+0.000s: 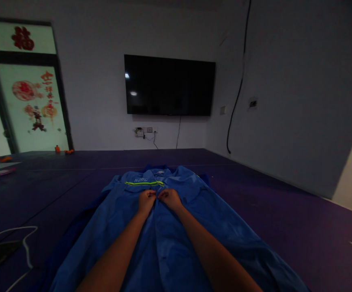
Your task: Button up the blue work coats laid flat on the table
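Blue jacket (pixel 218 227), just one, lies flat on the dark purple floor (pixel 285 202), right in front of the person. Its collar points away toward the far wall. Two bare hands rest on its middle. The left hand (pixel 147 199) and the right hand (pixel 170 198) sit side by side, almost touching. Both are curled up, with the fingertips pinching the cloth where the two front halves meet. What sits under the fingers is too small to make out.

One shiny yellow-green stripe (pixel 142 183) runs across the chest, just past the hands. Small pale letters (pixel 141 180) above it look like "NJPC". The bottom of the jacket is cut off by the edge of the picture, and the sleeves are hard to pick out in the dim light.

One white cord (pixel 26 243) curls on the floor at the near left. One black TV (pixel 169 86) hangs on the far wall, switched off. One black cable (pixel 239 85) hangs down the side wall. At the left is a glass door (pixel 30 105) with red paper pictures and red writing, too blurred to read.
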Motion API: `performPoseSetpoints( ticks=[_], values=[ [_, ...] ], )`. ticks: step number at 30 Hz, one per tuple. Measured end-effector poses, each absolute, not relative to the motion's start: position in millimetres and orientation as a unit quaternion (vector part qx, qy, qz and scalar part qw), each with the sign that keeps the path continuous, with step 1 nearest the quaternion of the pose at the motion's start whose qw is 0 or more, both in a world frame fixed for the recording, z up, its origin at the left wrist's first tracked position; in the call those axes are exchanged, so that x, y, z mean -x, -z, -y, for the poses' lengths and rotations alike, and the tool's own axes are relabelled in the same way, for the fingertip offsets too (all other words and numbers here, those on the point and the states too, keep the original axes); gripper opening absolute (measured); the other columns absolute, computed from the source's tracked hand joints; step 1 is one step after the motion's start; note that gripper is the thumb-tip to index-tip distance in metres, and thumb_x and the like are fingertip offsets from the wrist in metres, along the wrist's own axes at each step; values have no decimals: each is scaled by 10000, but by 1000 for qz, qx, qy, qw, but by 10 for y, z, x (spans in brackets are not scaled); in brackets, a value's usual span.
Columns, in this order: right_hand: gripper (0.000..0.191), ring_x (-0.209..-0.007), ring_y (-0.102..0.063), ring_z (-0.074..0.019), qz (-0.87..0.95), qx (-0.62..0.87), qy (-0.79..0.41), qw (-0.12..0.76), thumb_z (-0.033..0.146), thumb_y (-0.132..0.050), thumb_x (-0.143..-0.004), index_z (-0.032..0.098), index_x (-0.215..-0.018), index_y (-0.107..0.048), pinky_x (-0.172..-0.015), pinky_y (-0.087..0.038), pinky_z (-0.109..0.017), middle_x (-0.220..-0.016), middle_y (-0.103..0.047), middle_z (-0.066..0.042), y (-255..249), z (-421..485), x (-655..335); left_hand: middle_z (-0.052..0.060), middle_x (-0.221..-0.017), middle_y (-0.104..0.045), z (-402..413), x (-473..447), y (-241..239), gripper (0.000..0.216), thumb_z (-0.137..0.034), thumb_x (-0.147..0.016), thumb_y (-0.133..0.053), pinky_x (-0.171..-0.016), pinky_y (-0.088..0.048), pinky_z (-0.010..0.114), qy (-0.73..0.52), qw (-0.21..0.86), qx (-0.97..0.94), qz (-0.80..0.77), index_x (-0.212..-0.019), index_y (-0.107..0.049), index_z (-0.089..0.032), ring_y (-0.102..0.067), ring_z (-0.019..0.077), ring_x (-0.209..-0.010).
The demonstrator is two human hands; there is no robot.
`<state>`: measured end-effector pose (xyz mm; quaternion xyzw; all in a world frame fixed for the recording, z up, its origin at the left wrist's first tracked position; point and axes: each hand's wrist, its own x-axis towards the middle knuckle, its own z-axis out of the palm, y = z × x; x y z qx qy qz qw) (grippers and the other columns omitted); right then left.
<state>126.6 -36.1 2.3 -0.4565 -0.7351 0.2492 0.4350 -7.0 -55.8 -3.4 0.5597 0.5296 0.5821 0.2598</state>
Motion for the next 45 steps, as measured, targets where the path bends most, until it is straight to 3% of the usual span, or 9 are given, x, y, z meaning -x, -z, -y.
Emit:
performPoseSetpoints(
  ticks=[8, 14, 23, 36, 45],
  values=[
    [86, -541, -555, -124, 733, 460, -245, 436, 228, -612, -635, 153, -652, -651, -506, -395, -209, -573, -614, -10, -17, 360, -1261, 40, -668, -666, 529, 81, 26, 236, -292, -732, -478, -578, -432, 238, -600, 249, -549, -526, -732, -670, -154, -605, 169, -652],
    [92, -530, -550, -125, 729, 468, -238, 438, 246, -615, -629, 158, -646, -631, -498, -388, -211, -560, -598, -1, -4, 333, -1260, 50, -646, -659, 539, 55, 9, 309, -432, -657, -583, -577, -427, 240, -597, 252, -560, -516, -703, -662, -136, -601, 180, -648],
    [82, -532, -547, -118, 732, 471, -238, 431, 236, -608, -629, 159, -656, -622, -505, -390, -208, -564, -599, 2, 6, 345, -1260, 51, -705, -668, 567, 56, 5, 228, -295, -663, -570, -634, -435, 248, -590, 242, -566, -523, -795, -669, -138, -605, 173, -690],
    [74, -543, -558, -124, 738, 475, -229, 420, 226, -604, -645, 164, -654, -644, -507, -393, -211, -573, -610, -7, -20, 372, -1262, 5, -621, -638, 609, 55, -16, 236, -138, -657, -535, -532, -411, 195, -567, 237, -575, -540, -858, -658, -139, -592, 129, -595],
    [69, -551, -567, -120, 741, 480, -220, 415, 224, -610, -643, 181, -670, -656, -511, -395, -198, -591, -629, 1, -35, 375, -1258, 30, -700, -659, 610, 56, -40, 239, -95, -649, -536, -625, -445, 220, -554, 219, -589, -546, -848, -664, -133, -606, 135, -655]
  ],
)
